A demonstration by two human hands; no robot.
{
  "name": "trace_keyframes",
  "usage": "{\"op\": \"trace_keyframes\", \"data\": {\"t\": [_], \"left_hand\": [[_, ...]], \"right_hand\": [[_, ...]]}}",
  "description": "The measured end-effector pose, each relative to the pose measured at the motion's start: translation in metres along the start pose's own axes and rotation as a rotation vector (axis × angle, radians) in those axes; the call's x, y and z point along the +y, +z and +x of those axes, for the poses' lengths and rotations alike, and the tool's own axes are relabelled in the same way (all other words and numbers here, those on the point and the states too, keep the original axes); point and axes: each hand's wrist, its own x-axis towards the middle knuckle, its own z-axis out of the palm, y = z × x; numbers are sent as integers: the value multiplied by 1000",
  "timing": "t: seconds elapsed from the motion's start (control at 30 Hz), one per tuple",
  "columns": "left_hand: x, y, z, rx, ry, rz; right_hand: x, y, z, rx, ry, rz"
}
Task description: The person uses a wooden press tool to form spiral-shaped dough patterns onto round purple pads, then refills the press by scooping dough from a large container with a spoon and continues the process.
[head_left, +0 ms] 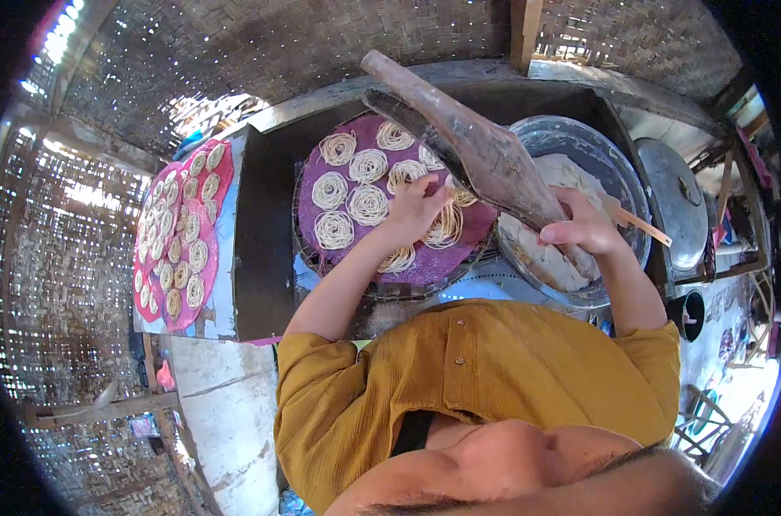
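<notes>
My right hand (pixel 584 222) is wrapped around the narrow end of a long, two-armed wooden press (pixel 490 155), tilted so its other end points up and to the left. My left hand (pixel 416 209) is below the press, over pale noodle coils (pixel 368 204), its fingers bent; whether they pinch anything is unclear. The coils lie on a purple mesh sheet (pixel 477 222) spread over a round woven tray. Loose strands form a looser nest (pixel 444 227) beside my left hand. Pale dough (pixel 526 248) fills part of a large basin (pixel 580 129) under my right hand.
A wooden spatula (pixel 645 226) sticks out over the basin's right side. The dark wooden walls of a box (pixel 264 226) surround tray and basin. Pink sheets with more coils (pixel 197 258) lie left of it. A metal lid (pixel 671 200) stands at the right.
</notes>
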Motion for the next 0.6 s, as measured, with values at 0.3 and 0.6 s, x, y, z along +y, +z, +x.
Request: {"op": "trace_keyframes", "data": {"t": [0.3,0.6], "left_hand": [[54,-49,-34,453,143,727],[-16,-27,-73,560,217,256]], "right_hand": [[-8,11,-4,11,-116,26],[4,71,54,-253,-428,-137]]}}
